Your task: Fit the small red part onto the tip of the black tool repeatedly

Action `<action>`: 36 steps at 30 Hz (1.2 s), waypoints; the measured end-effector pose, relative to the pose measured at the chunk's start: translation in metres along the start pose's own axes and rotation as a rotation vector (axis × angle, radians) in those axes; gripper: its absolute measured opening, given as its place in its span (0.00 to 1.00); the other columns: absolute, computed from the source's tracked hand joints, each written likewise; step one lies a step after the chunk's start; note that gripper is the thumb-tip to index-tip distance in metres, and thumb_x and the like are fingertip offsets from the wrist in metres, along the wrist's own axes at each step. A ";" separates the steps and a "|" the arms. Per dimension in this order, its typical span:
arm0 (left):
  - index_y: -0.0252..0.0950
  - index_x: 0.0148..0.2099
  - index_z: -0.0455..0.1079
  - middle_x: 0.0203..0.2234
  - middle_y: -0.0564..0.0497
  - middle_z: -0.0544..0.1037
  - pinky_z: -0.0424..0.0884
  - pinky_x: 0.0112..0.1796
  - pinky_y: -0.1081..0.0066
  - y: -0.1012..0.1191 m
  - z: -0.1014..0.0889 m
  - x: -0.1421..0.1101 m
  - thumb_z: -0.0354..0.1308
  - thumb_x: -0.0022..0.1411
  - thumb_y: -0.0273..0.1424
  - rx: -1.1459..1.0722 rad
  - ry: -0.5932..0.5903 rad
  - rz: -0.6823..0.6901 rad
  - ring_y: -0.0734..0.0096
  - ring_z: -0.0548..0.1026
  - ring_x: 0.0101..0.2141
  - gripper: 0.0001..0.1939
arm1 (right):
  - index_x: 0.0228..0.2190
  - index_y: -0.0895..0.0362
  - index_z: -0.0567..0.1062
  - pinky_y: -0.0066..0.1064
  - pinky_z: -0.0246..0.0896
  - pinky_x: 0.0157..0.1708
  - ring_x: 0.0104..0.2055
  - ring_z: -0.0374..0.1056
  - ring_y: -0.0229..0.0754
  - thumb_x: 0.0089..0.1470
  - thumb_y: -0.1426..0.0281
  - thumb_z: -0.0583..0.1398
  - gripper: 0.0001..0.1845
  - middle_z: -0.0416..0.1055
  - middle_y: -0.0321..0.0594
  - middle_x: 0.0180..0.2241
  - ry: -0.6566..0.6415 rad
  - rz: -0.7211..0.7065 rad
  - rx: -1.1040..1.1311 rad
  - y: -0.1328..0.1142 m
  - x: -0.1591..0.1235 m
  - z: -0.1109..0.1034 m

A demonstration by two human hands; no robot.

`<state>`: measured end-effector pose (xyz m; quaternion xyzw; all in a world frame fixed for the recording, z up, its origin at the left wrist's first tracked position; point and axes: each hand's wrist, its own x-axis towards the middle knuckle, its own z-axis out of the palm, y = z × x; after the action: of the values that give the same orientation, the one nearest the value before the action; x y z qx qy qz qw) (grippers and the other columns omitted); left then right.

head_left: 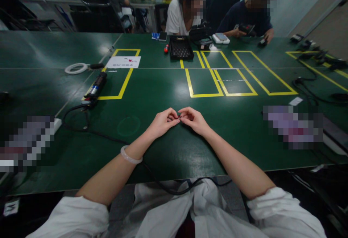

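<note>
My left hand (165,122) and my right hand (194,120) meet fingertip to fingertip just above the green table (187,158). Each one is closed in a pinch. Between them is a tiny dark red and black piece (179,117), mostly covered by the fingers and too small to name. Beyond the hands to the left, a white sheet (122,62) with printed characters lies flat, bearing a small red and black bit (131,60). Closer in on that side rests a black and silver cylindrical tool (97,85) with a cable.
Yellow tape rectangles (206,95) mark the table. At the far edge are a black tray (181,48), a red-handled object (166,48) and phones. A black cable (106,136) passes under my left forearm. Blurred-out devices lie at both sides. Two people (176,16) sit opposite.
</note>
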<state>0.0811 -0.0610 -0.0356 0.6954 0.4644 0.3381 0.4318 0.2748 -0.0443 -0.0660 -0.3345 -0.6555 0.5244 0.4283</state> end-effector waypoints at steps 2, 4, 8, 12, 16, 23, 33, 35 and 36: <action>0.34 0.44 0.68 0.34 0.49 0.76 0.72 0.36 0.70 -0.002 0.002 0.000 0.64 0.57 0.36 -0.003 0.014 0.003 0.70 0.75 0.33 0.15 | 0.40 0.54 0.70 0.30 0.63 0.32 0.30 0.67 0.36 0.50 0.61 0.66 0.18 0.71 0.35 0.32 0.017 0.012 0.041 0.002 0.000 0.001; 0.35 0.47 0.69 0.35 0.49 0.77 0.72 0.37 0.70 -0.003 0.003 0.000 0.64 0.57 0.35 0.001 0.004 0.010 0.71 0.75 0.33 0.17 | 0.36 0.55 0.69 0.29 0.62 0.31 0.29 0.66 0.35 0.49 0.60 0.67 0.17 0.70 0.34 0.30 0.025 0.028 0.043 0.003 0.001 0.001; 0.34 0.43 0.71 0.36 0.48 0.78 0.72 0.41 0.68 -0.002 0.001 0.000 0.62 0.60 0.36 -0.009 0.011 0.021 0.68 0.77 0.36 0.12 | 0.33 0.56 0.70 0.28 0.61 0.29 0.27 0.64 0.34 0.51 0.58 0.66 0.16 0.69 0.34 0.28 0.040 0.038 0.022 0.000 0.001 0.001; 0.35 0.42 0.73 0.38 0.47 0.76 0.73 0.43 0.68 0.003 -0.002 0.000 0.62 0.60 0.35 -0.001 0.083 0.108 0.68 0.76 0.39 0.10 | 0.35 0.56 0.72 0.28 0.63 0.28 0.29 0.68 0.35 0.51 0.55 0.66 0.19 0.72 0.35 0.29 0.046 0.088 0.083 -0.003 0.002 -0.001; 0.35 0.41 0.73 0.38 0.47 0.74 0.72 0.42 0.68 0.007 -0.002 0.000 0.62 0.60 0.34 0.043 0.077 0.179 0.68 0.74 0.39 0.09 | 0.37 0.57 0.72 0.31 0.68 0.31 0.30 0.71 0.37 0.48 0.54 0.68 0.22 0.74 0.37 0.30 -0.023 0.138 0.188 -0.003 0.002 0.000; 0.34 0.45 0.67 0.39 0.48 0.75 0.72 0.44 0.67 0.003 0.002 0.000 0.63 0.59 0.32 -0.006 0.055 0.120 0.69 0.75 0.39 0.14 | 0.36 0.55 0.71 0.30 0.65 0.32 0.31 0.68 0.37 0.50 0.60 0.67 0.16 0.72 0.38 0.33 0.105 -0.049 -0.086 -0.008 0.000 0.000; 0.37 0.50 0.69 0.42 0.48 0.74 0.70 0.45 0.66 0.009 -0.002 -0.004 0.60 0.62 0.29 0.252 0.060 0.286 0.67 0.74 0.42 0.14 | 0.36 0.56 0.73 0.31 0.64 0.31 0.29 0.67 0.37 0.53 0.57 0.65 0.16 0.73 0.37 0.30 0.111 -0.025 -0.088 -0.007 0.000 0.000; 0.37 0.49 0.70 0.40 0.48 0.74 0.70 0.45 0.66 0.011 -0.002 -0.006 0.59 0.63 0.30 0.313 0.060 0.295 0.67 0.74 0.41 0.12 | 0.34 0.56 0.73 0.30 0.64 0.28 0.27 0.67 0.36 0.50 0.53 0.66 0.20 0.73 0.36 0.28 0.091 0.050 0.009 -0.006 0.001 -0.001; 0.37 0.49 0.70 0.39 0.48 0.75 0.70 0.44 0.67 0.012 -0.002 -0.006 0.58 0.64 0.31 0.332 0.062 0.293 0.67 0.74 0.41 0.11 | 0.34 0.56 0.72 0.29 0.64 0.27 0.25 0.67 0.35 0.49 0.51 0.66 0.22 0.73 0.36 0.27 0.073 0.081 0.046 -0.006 0.001 -0.001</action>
<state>0.0817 -0.0686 -0.0244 0.8061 0.4208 0.3374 0.2434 0.2750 -0.0441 -0.0598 -0.3698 -0.6131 0.5437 0.4380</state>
